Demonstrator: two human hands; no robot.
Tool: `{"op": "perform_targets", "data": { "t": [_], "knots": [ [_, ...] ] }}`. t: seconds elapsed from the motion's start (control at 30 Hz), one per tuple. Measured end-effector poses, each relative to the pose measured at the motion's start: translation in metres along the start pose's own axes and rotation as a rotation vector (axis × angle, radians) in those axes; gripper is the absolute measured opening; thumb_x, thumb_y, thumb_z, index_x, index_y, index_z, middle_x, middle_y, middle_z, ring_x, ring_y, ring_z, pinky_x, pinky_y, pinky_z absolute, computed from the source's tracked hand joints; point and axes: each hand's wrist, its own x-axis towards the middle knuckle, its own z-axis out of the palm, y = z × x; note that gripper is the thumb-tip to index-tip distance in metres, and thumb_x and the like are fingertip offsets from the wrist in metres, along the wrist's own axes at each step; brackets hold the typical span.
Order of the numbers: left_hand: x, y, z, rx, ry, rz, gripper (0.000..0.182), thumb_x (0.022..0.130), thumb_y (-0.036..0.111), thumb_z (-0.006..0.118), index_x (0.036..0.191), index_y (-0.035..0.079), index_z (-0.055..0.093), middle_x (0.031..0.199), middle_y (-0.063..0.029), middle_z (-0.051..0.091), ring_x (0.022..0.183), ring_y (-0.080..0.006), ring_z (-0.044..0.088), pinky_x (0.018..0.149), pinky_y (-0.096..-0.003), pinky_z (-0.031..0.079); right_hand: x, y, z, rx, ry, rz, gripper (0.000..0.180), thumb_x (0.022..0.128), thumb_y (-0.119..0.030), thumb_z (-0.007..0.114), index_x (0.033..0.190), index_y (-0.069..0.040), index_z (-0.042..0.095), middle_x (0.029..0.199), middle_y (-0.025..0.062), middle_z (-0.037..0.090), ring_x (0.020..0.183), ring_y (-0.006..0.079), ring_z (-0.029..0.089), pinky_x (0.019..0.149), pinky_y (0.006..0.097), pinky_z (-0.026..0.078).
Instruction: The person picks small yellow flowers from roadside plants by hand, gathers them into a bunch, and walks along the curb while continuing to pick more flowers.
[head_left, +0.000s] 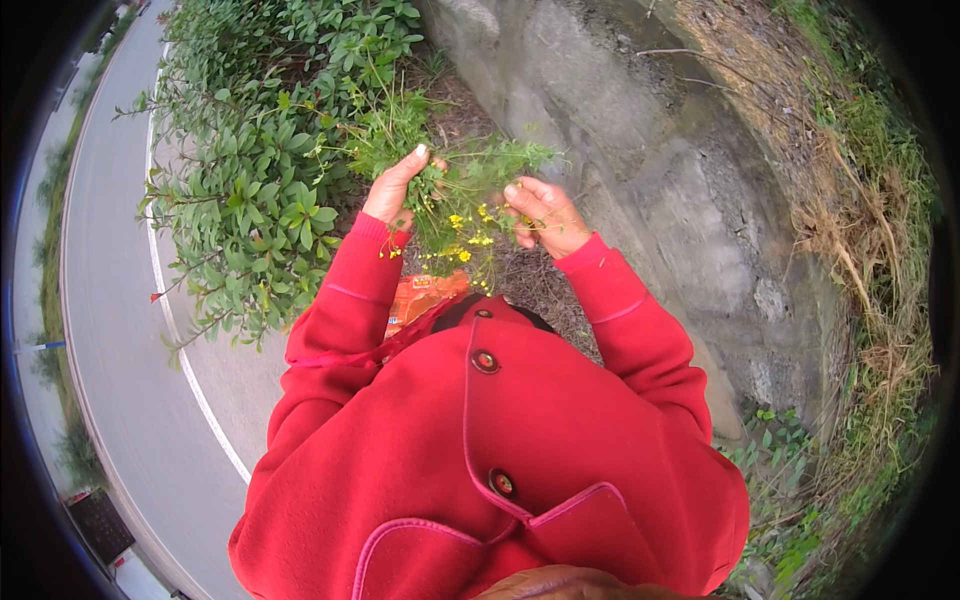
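A loose bunch of leafy green stems (431, 202) with small yellow flowers (459, 253) lies across my left hand (397, 184), whose thumb presses on top of it. To the right, my right hand (547, 214) pinches thin stems at the edge of the flowers between thumb and fingertips. Both hands are in front of my red coat, a short gap apart. Beneath the flowers, an orange printed plastic bag (424, 296) shows partly, close to the coat's front; the coat and left sleeve cover the rest of it.
On my left grows a broad-leaved shrub (255, 195), with a paved road (120, 247) and its white edge line beyond. A rough grey concrete slope (675, 202) rises on the right, topped by grass and dry roots (855, 232). Dry litter (536, 281) covers the ground between.
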Motion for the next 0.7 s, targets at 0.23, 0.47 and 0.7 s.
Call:
{"op": "perform_targets", "data": {
  "t": [0.23, 0.47, 0.7],
  "knots": [
    [0.002, -0.004, -0.001, 0.044, -0.040, -0.051, 0.019, 0.086, 0.029, 0.056, 0.089, 0.010, 0.057, 0.082, -0.0007, 0.060, 0.066, -0.0098, 0.054, 0.060, -0.0246, 0.046, -0.009, 0.001, 0.002, 0.106, -0.007, 0.044, 0.027, 0.090, -0.031, 0.050, 0.088, -0.004, 0.049, 0.077, 0.0025, 0.047, 0.056, 0.0066, 0.040, 0.042, 0.0185, 0.034],
    [0.002, -0.003, 0.005, 0.108, -0.039, -0.061, 0.021, 0.086, 0.030, 0.057, 0.090, 0.009, 0.057, 0.081, -0.0021, 0.059, 0.066, -0.0115, 0.053, 0.059, -0.0265, 0.045, -0.018, 0.001, -0.009, 0.149, -0.058, 0.137, 0.026, 0.091, -0.030, 0.049, 0.083, -0.005, 0.049, 0.062, -0.0021, 0.040, 0.043, 0.0038, 0.031, 0.037, 0.0192, 0.027],
    [0.001, -0.007, 0.013, 0.152, -0.046, -0.072, 0.028, 0.085, 0.033, 0.058, 0.084, 0.005, 0.059, 0.082, -0.0031, 0.058, 0.067, -0.0120, 0.052, 0.059, -0.0260, 0.044, -0.026, 0.008, -0.024, 0.146, -0.035, 0.192, 0.023, 0.090, -0.028, 0.051, 0.084, -0.006, 0.051, 0.064, -0.0028, 0.040, 0.044, 0.0035, 0.029, 0.037, 0.0192, 0.025]
  ]
}}
